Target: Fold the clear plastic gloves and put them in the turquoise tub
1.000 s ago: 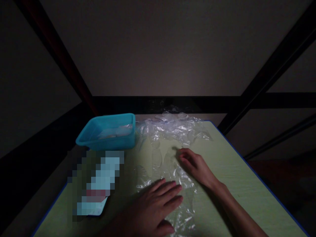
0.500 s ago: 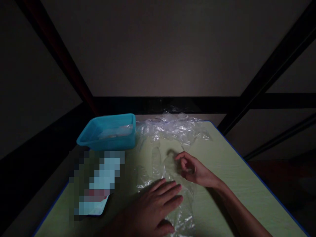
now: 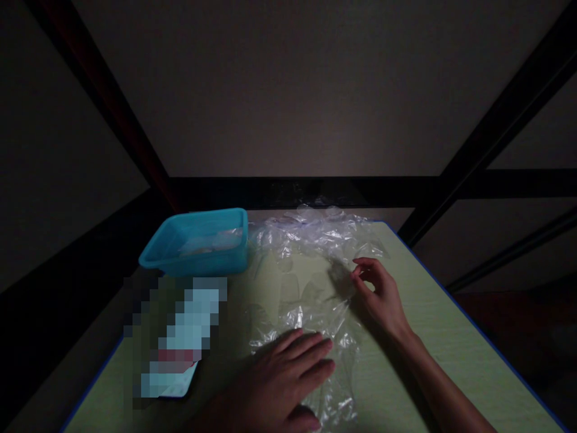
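Note:
A clear disposable plastic glove point(image 3: 331, 391) lies on the table in front of me, its finger-shaped parts pointing away. My left hand point(image 3: 293, 373) rests flat on it with fingers spread, pressing it down. To the right and farther off, my right hand point(image 3: 381, 291) is raised a little, thumb and forefinger pinched together. A thin corner of the glove appears stretched up towards that pinch, though the film at the fingertips is hard to see. Beyond both hands, more crumpled clear plastic gloves point(image 3: 315, 231) lie in a heap near the table's far edge.
A blue plastic basket point(image 3: 202, 264) with some clear plastic inside stands at the back left. Nearer on the left lies a phone-like device point(image 3: 178, 385), mostly blurred by pixels. The pale green table point(image 3: 451, 355) has a blue edge, and a wall rises behind it.
My right hand has moved right and slightly away, its fingers closing into a pinch, and the glove's film is pulled that way. My left hand has stayed in place.

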`<state>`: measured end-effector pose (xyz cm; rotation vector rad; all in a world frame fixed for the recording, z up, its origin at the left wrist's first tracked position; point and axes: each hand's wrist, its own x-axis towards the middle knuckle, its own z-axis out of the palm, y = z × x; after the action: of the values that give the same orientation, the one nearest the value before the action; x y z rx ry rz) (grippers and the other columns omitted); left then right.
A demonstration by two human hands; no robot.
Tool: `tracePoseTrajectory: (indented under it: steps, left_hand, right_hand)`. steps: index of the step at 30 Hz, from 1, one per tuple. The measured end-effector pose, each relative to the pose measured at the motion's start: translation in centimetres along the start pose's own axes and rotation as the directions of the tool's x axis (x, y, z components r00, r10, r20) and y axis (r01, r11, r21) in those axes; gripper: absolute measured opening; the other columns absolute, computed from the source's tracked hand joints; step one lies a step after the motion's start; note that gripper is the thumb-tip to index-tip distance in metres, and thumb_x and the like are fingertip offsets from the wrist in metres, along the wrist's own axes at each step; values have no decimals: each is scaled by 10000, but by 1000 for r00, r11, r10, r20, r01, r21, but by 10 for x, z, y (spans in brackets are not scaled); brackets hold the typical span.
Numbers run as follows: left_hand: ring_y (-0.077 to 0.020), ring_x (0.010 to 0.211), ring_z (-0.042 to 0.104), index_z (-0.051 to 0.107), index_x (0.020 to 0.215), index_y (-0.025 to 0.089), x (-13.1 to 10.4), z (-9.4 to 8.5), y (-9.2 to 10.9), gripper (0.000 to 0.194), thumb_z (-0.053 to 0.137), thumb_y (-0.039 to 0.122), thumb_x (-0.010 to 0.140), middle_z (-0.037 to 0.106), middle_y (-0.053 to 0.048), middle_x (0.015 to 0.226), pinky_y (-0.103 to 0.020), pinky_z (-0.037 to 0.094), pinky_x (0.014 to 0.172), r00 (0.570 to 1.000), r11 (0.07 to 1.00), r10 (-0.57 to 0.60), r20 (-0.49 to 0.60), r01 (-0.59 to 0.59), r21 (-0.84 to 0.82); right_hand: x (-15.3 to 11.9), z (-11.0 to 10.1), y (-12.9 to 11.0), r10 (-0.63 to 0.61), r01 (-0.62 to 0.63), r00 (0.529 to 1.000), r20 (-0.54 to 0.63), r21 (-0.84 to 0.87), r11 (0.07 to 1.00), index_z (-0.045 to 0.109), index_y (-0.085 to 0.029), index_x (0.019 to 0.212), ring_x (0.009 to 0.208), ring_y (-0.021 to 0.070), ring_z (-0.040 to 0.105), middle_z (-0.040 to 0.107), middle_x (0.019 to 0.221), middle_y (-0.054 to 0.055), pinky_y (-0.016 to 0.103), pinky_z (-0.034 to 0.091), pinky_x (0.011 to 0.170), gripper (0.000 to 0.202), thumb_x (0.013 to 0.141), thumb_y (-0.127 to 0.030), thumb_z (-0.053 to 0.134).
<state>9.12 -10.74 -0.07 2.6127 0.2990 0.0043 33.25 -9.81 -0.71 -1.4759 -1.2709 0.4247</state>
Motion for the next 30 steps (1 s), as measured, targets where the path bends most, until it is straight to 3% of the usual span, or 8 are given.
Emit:
tracePoseTrajectory:
  steps: [3,6,12,20,30]
  left_hand:
    - [-196,1375,160,274,1385,247,0,0,0,682,609,335,797,201,-17,1502,-409,120,1133,1000,1000,-4,-4,4,5]
    - [-190,1376,158,276,1386,239,0,-1,-1,678,603,351,803,218,-25,1499,-405,109,1134,1000,1000,-6,12,5,18]
    - [-185,1382,130,274,1387,237,0,0,0,681,602,357,802,191,-26,1506,-407,102,1131,999,999,-22,43,20,43]
    - [-192,1380,139,264,1389,240,-1,1,-1,688,604,348,801,186,-25,1507,-416,106,1131,999,999,-13,37,12,32]
    - [-202,1375,160,267,1391,235,-1,0,-1,651,560,372,827,212,-44,1499,-422,124,1128,1000,999,-1,21,1,33]
  right_hand:
    - [-3,0,-5,92,-78,990,112,-116,990,521,-182,970,504,131,530,577,697,5,235,392,449,277,801,-402,516]
    - [-7,3,-6,123,-66,968,217,-251,966,512,-182,1040,481,132,539,615,720,8,250,400,468,325,794,-393,526]
    - [-8,7,-1,-28,166,931,364,-355,920,473,-158,1147,690,186,603,647,844,47,307,459,636,427,742,-248,578]
    - [-7,6,8,-53,212,938,343,-445,870,505,-157,1065,690,194,595,637,796,58,301,443,633,293,776,-156,459]
    - [-9,8,9,-136,307,931,340,-522,796,543,-170,1008,823,235,581,630,929,106,343,450,730,234,790,-146,461]
